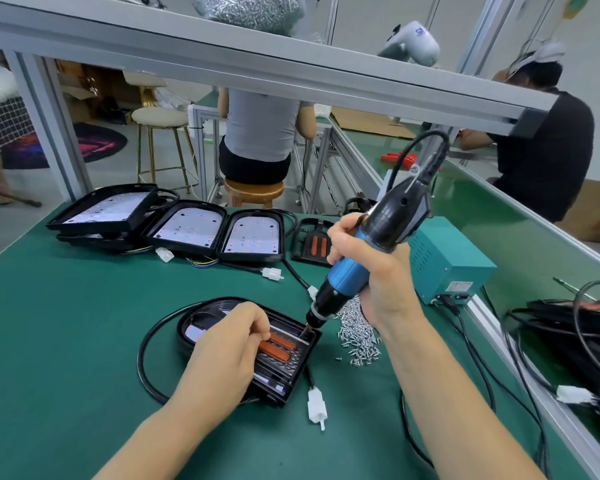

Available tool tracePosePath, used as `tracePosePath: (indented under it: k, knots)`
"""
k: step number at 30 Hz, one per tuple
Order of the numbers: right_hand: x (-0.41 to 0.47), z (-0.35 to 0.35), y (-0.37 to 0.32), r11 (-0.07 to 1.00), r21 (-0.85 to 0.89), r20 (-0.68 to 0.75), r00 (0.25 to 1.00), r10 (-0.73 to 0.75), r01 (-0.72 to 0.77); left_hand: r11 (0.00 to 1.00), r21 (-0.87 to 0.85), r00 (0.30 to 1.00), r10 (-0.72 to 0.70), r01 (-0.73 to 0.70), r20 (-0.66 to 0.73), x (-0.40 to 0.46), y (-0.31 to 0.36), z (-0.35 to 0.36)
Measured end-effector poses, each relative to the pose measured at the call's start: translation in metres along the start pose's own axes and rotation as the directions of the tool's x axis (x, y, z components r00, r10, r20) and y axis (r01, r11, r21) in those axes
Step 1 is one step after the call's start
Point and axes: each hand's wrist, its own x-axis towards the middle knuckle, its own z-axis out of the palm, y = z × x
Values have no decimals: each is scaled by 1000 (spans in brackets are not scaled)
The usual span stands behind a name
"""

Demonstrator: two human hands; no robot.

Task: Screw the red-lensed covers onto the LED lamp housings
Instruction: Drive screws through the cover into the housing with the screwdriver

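Right hand (374, 271) grips the screwdriver (368, 251); left hand (229, 344) presses the cover (284, 355) (labels unreadable).

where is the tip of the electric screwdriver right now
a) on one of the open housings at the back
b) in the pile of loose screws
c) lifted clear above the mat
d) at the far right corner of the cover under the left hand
d: the right hand holds the electric screwdriver tilted, its tip down at the far right corner of the red-lensed cover that the left hand presses; the screw pile lies beside it.
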Motion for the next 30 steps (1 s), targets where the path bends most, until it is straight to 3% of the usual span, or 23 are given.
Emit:
tracePosePath:
  k: [5, 9, 12, 17, 20, 24, 30]
  knots:
    - [5, -5, -2, 997, 38, 71, 995, 68, -71, 999, 41, 1000, -18, 17, 18, 17, 8, 0]
    - [1, -4, -1, 998, 55, -48, 999, 5, -3, 997, 64, 999, 35, -37, 32, 37, 29, 12]
    - [-2, -13, -10, 990, 103, -178, 981, -77, 96, 972, 220, 997, 72, -77, 31, 54, 39, 23]
    - [-5, -40, -30, 992, 58, -349, 933, -83, 111, 923, 373, 973, 2, -91, 232, 79, 54, 53]
    - [-12, -49, -34, 996, 53, -365, 930, -45, 69, 878, 463, 933, -58, -122, 356, 89, 62, 73]
    - [-20, -60, -36, 994, 95, -382, 924, -14, 55, 758, 591, 890, -30, -276, 455, 90, 62, 91]
    - [-27, -69, -40, 998, 40, -361, 932, -26, 44, 678, 665, 901, -12, -312, 434, 82, 50, 96]
